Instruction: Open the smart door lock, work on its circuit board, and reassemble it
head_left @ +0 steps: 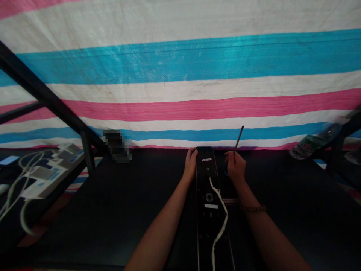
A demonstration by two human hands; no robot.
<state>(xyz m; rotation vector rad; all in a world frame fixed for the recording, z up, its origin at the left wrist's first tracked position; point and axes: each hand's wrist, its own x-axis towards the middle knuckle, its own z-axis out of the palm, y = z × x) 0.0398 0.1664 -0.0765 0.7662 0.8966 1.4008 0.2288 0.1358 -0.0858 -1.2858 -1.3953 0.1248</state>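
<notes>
A long, narrow black panel lies lengthwise in front of me, with white labels, small holes and a round fitting on its face. A white cord runs along it from near its middle toward me. My left hand is closed on the panel's far left edge, fingertips at its side. To the right of the panel, my right hand is closed around a thin dark stick, which points up and slightly right. The stick's lower end is hidden by the hand, so I cannot tell its kind.
A black tabletop spreads around the panel. At left are white boxes and pale cables beyond a black metal frame. A pixelated dark object stands at the back left, a plastic bottle leans at the right. Behind hangs a striped tarp.
</notes>
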